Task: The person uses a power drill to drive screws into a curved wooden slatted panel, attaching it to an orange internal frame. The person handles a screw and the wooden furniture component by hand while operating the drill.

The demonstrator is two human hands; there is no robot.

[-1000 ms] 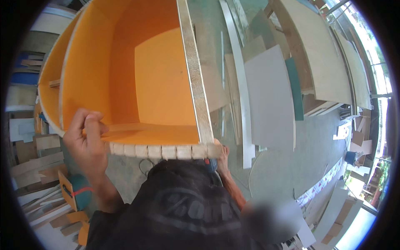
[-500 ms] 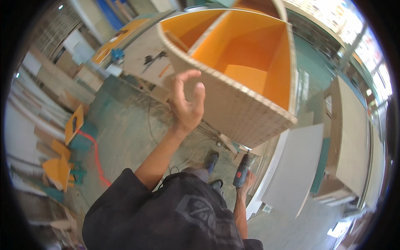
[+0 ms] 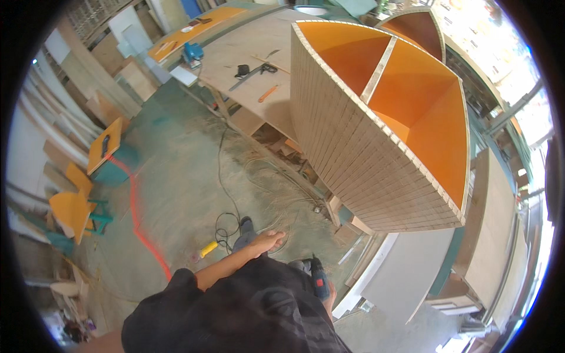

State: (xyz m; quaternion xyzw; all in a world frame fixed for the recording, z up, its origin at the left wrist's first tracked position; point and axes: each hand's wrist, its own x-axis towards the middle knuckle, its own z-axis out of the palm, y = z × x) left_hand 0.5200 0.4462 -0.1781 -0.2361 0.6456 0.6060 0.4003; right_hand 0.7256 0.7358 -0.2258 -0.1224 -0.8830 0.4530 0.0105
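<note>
My left hand (image 3: pixel 269 241) is in front of my body, above the floor, its fingers curled together. Anything small between them is hidden. Close to my right side, my right hand (image 3: pixel 331 294) grips a dark cordless drill (image 3: pixel 320 281) with a red patch. Ahead, on the workbench (image 3: pixel 235 50), stands a large curved wooden cabinet (image 3: pixel 353 135) with grooved, slatted outer panels. Its orange inside (image 3: pixel 432 129) is split by a divider (image 3: pixel 379 70). Neither hand touches the cabinet.
On the bench lie an orange-handled tool (image 3: pixel 268 93) and a blue power tool (image 3: pixel 192 53). A yellow tool (image 3: pixel 208 249) and its black cable are on the dusty floor. A red hose (image 3: pixel 139 226) runs at left. Pale panels (image 3: pixel 406 265) lean at right.
My left hand has dropped from beside the cabinet to near my body, and its fingers have curled. The drill has come closer to me. The view has shifted, showing more bench.
</note>
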